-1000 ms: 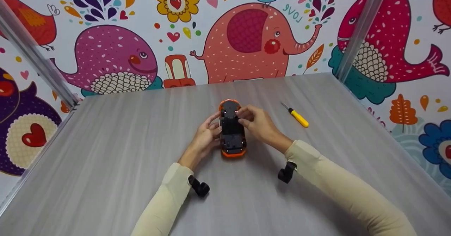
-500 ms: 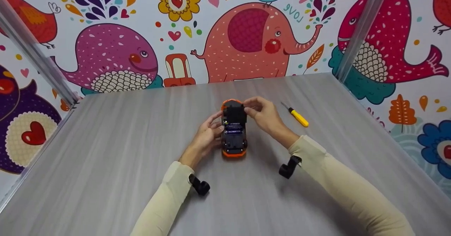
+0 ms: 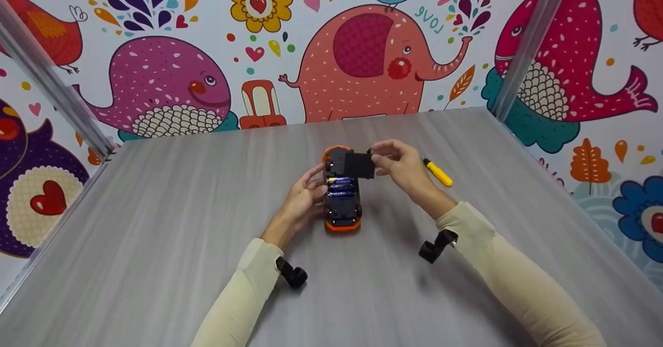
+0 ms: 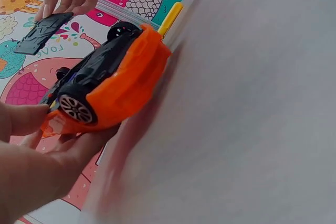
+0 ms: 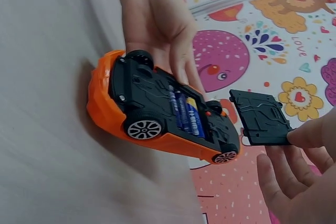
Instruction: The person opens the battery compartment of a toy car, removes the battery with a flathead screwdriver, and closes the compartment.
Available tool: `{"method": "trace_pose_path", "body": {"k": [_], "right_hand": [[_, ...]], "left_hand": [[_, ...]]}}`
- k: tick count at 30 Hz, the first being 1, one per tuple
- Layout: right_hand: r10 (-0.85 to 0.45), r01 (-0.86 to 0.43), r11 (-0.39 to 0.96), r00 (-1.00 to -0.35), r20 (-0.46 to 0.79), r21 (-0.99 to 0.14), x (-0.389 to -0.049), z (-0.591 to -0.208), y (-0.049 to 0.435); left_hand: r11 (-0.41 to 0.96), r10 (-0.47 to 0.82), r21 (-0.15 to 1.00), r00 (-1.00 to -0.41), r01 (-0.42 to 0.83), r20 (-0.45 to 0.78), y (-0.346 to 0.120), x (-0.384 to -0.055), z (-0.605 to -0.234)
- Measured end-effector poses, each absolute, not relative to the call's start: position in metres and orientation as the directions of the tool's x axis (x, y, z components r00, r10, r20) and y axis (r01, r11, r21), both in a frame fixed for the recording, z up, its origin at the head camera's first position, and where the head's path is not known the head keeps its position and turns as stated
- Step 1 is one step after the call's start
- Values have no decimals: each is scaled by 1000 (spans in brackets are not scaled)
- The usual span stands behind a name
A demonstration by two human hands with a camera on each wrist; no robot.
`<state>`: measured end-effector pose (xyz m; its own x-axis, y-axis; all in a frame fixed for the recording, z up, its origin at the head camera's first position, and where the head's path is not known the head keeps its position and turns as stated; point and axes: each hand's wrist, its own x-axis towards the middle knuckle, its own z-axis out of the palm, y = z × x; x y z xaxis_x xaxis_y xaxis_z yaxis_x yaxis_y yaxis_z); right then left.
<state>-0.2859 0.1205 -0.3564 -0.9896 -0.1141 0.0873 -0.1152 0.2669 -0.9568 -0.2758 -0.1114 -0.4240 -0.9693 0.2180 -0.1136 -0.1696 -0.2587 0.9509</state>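
Observation:
An orange toy car (image 3: 342, 216) is held upside down, its black underside facing up. My left hand (image 3: 301, 198) grips it along its left side, thumb over the edge in the left wrist view. In the car's uncovered battery compartment lie several blue batteries (image 5: 184, 109) side by side. My right hand (image 3: 401, 165) pinches a flat black battery cover (image 5: 260, 118) by one edge between thumb and fingers. That cover is up off the car, overlapping its far right part in the head view.
A screwdriver with a yellow handle (image 3: 439, 173) lies on the grey table (image 3: 181, 222), right of and behind the right hand. A wall with printed animals (image 3: 362, 62) closes off the table's back edge.
The battery cover has come off the car and moved up and to the right in my right hand, baring the batteries. My left hand keeps its grip on the car in nearly the same place.

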Motion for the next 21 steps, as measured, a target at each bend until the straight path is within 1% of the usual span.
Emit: {"method": "trace_pose_path", "body": {"k": [5, 13, 16, 21], "right_hand": [[-93, -106, 187, -992, 90, -977, -288, -356, 130], [-21, -108, 131, -994, 106, -986, -299, -357, 147], [4, -80, 110, -997, 81, -991, -304, -358, 152], [62, -21, 76, -998, 26, -997, -312, -362, 159]], "left_hand": [[-263, 200, 950, -973, -169, -118, -111, -276, -424], [-250, 194, 951, -971, -184, -137, -111, -276, -425], [-227, 191, 957, -972, -181, -138, -111, -275, -426], [-228, 205, 959, -971, -170, -124, -111, -275, -426]]}}
